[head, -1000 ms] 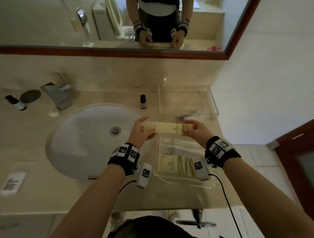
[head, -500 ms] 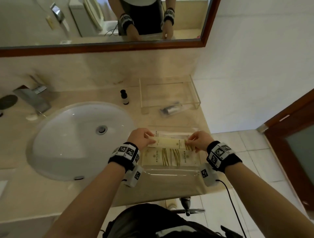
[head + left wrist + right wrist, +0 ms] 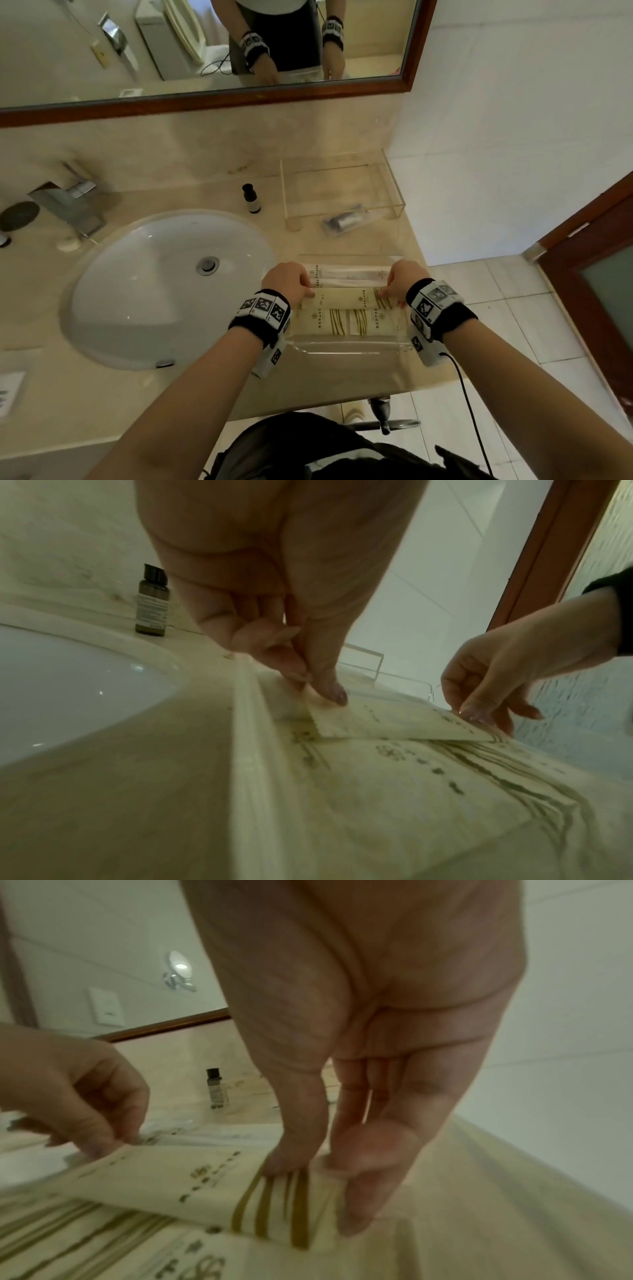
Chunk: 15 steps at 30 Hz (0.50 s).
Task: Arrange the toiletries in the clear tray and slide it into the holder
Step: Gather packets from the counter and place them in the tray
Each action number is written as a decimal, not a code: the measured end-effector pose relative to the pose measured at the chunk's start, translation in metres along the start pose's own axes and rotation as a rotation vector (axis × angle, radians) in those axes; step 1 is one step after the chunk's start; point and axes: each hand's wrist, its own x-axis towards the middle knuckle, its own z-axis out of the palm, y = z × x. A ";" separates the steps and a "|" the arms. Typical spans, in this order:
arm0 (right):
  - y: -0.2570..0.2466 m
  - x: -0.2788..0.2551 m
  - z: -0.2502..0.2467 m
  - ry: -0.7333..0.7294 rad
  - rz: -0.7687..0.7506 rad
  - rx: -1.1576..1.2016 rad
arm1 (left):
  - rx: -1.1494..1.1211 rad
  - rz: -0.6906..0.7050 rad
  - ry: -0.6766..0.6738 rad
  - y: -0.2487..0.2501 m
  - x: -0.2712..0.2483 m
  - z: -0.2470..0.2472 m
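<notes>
A flat dark disc (image 3: 19, 216) lies at the far left of the tabletop (image 3: 102, 387), next to a shiny metal tap (image 3: 70, 205). The tap stands over a white round sink (image 3: 137, 301). Past the sink, a small dark bottle (image 3: 251, 198) with a black cap stands upright near the back wall. Next comes the left hand (image 3: 286, 282). Its thumb and fingers (image 3: 329, 688) pinch the left end of a long cream packet (image 3: 352, 297) with gold stripes. The packet lies across the clear tray (image 3: 342, 347), which sits at the front of the tabletop. Two more cream striped packets (image 3: 346, 322) lie flat in the tray, closer to the person, and white packets (image 3: 349, 274) lie on the far side. The right hand (image 3: 402, 279) pinches the right end of the long packet, with the thumb (image 3: 291, 1150) on the stripes. Behind the tray, well apart from it, the clear holder (image 3: 342, 192) stands near the wall. A see-through packet with something dark inside (image 3: 352, 221) lies at its front edge.
</notes>
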 end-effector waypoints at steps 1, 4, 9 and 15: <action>-0.001 -0.001 0.000 0.028 -0.004 -0.039 | 0.002 0.003 0.022 -0.001 -0.001 0.001; -0.005 -0.004 0.000 0.068 -0.039 -0.055 | -0.036 0.038 0.039 -0.002 -0.005 0.003; -0.016 -0.010 0.012 0.049 -0.115 0.034 | 0.007 0.103 -0.035 0.004 -0.009 0.007; -0.018 -0.008 0.023 0.041 -0.103 -0.019 | 0.000 0.097 -0.078 0.006 -0.010 0.012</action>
